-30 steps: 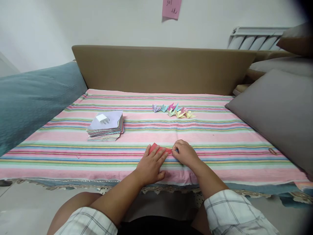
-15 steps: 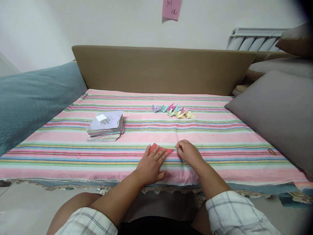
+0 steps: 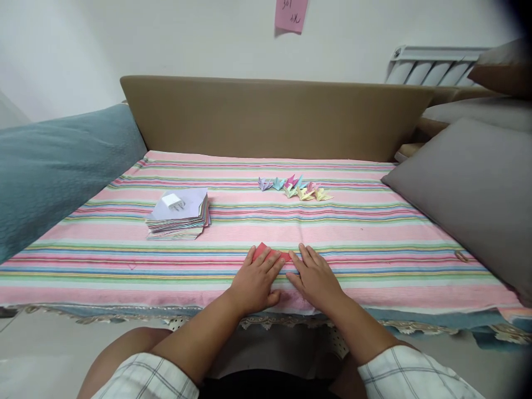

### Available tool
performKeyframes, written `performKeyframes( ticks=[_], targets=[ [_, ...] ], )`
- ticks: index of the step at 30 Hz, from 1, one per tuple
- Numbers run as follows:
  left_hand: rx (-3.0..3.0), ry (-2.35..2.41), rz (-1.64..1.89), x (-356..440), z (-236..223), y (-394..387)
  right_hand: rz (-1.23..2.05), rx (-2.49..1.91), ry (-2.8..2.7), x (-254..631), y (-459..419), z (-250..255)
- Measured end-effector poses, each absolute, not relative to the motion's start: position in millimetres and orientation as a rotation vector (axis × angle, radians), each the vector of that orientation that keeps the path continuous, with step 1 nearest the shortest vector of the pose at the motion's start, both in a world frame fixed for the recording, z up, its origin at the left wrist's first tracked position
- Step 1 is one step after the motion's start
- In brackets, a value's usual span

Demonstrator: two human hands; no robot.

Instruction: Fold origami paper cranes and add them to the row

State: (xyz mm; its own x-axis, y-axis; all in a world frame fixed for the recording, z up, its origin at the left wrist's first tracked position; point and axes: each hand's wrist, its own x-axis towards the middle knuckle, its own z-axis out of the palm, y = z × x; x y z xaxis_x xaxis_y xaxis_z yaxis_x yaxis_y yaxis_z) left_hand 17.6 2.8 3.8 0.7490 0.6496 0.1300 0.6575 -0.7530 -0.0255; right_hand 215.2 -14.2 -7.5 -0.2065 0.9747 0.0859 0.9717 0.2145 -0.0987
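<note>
A folded piece of red paper [image 3: 261,247] lies on the striped cloth [image 3: 233,233] near its front edge. My left hand [image 3: 255,282] rests flat over the paper with fingers spread, covering much of it. Just to the right, my right hand [image 3: 315,277] is open, its fingers stretched out on the cloth and its index fingertip at the paper's right-hand point. Farther back stands a group of small folded paper cranes [image 3: 291,187] in purple, blue, pink, green and yellow.
On the left is a stack of paper sheets [image 3: 178,221] with a white plug adapter [image 3: 172,200] on top. A grey cushion [image 3: 469,188] borders the right side, near a small brown loop [image 3: 461,256]. Behind stands a brown backrest [image 3: 270,119]; a blue-green armrest [image 3: 66,166] closes the left.
My right hand has opened from a pinch at the paper's right point and now lies flat, fingers spread, slightly closer to my left hand. My left hand stays in place on the paper.
</note>
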Motion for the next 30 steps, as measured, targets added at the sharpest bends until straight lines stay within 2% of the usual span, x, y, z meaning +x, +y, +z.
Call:
performKeyframes(
  ticks=[5,12,20,30],
  targets=[
    [-2.852,-1.076,-0.178,17.6,2.1,2.5,0.03,-2.07,-2.204,223.1,-11.5,-5.7],
    [-2.91,-1.075,-0.217,17.2,7.5,2.2,0.059,-1.185,-2.486,201.3,-13.2,-13.5],
    [-2.858,-1.113,-0.238,6.9,0.4,-1.1,0.114,-1.262,-2.43,192.9,-8.8,-27.7],
    [-2.8,-1.188,-0.209,-16.0,-1.8,-10.1,-0.008,-1.254,-2.552,194.6,-12.7,-25.8]
  ],
)
